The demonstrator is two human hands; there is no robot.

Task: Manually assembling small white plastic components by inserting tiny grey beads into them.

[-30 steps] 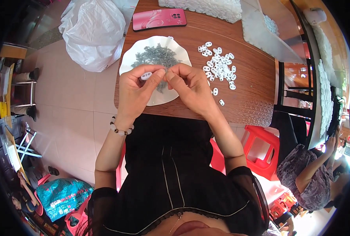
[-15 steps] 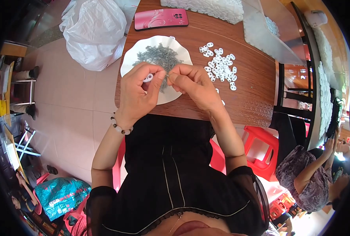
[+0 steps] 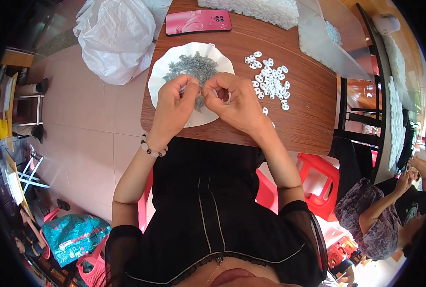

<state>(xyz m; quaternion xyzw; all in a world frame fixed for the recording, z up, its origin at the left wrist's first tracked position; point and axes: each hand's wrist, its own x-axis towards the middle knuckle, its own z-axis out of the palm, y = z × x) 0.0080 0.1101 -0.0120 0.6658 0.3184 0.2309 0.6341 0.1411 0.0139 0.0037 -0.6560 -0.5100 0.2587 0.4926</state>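
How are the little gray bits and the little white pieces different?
The gray bits are gray; the white pieces are bright white.
The gray bits lie heaped on a wavy plate; most white pieces are scattered on the brown table.
The white pieces show clear holes; the gray bits look too tangled to tell.
Both are small, and there are lots of each.

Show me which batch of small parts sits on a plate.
The small gray parts: they lie heaped on the white wavy-rimmed plate, while the white two-holed parts lie loose on the brown wooden table.
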